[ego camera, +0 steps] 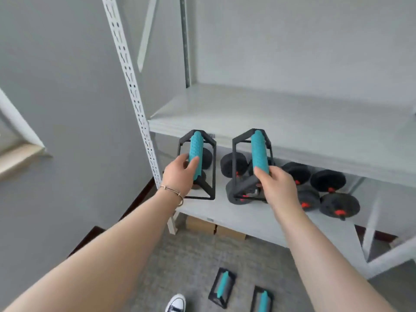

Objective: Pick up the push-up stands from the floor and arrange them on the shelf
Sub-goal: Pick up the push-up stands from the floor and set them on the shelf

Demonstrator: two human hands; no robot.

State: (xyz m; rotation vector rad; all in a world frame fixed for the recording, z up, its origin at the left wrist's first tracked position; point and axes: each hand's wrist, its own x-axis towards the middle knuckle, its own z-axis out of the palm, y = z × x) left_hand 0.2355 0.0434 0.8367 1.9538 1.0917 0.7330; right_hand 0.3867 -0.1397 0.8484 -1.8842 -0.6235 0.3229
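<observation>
My left hand (pixel 180 174) grips the teal handle of a black-framed push-up stand (pixel 196 147). My right hand (pixel 278 183) grips the teal handle of a second push-up stand (pixel 258 149). Both stands hang in the air just in front of the edge of a white shelf board (pixel 270 113), slightly below its level. Two more push-up stands lie on the grey carpet below: one (pixel 222 287) left, one (pixel 262 300) at the bottom edge, partly cut off.
The lower shelf (pixel 236 219) holds several black dumbbells (pixel 326 190) with red centres. A perforated white upright (pixel 135 93) stands at the left. Cardboard boxes (pixel 213 226) sit under the rack. A white sneaker (pixel 176 304) shows on the carpet.
</observation>
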